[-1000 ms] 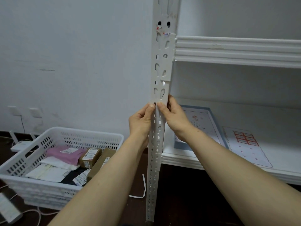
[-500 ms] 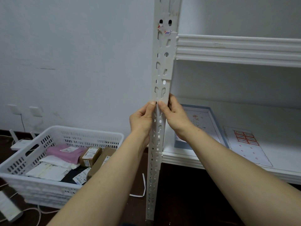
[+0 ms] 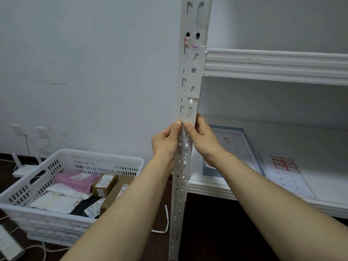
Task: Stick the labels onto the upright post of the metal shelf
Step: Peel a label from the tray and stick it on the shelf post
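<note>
Both my thumbs, L hand [image 3: 165, 142] and R hand [image 3: 202, 140], pressed together on the post [image 3: 188, 102]; no label visible under them, label sheet [image 3: 284, 174] at 4 o'clock part-used, so more left.

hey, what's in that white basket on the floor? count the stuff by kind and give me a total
In the white basket, as far as can be seen:
Brown cardboard boxes: 2
Pink soft parcel: 1
White flat parcels: 2
Loose barcode label: 1
Total: 6. More may lie hidden underneath.
</note>
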{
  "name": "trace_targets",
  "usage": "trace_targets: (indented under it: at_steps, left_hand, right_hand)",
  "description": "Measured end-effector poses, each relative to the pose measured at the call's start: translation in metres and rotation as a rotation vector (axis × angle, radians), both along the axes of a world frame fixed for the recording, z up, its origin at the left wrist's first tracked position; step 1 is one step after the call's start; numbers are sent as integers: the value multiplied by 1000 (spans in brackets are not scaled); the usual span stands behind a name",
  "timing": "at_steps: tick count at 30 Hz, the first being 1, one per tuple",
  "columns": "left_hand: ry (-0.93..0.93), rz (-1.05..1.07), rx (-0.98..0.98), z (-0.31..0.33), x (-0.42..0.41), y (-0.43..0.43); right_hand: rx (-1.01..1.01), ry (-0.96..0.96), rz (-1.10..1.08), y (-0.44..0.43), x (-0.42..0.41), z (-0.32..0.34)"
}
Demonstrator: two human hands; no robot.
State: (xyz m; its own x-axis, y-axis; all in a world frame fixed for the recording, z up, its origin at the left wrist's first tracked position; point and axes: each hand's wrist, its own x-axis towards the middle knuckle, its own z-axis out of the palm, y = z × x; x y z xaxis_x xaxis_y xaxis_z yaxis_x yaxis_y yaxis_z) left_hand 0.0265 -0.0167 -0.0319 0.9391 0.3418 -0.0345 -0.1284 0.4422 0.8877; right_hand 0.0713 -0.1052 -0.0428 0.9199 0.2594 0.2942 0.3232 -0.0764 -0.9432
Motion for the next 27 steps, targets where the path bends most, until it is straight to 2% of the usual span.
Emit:
trace_targets:
  at_steps: [4,11,27]
  left_hand:
    - [-41,-30,52,-9,1,6]
    - [-111,-7,147,-15,1,5]
    - [-104,54,51,-14,4,-3]
  right_hand:
    - [12,14,31,-2,-2,2]
    - [209,161,122,-7,-1,10]
    - [216,153,88,-3,-1,5]
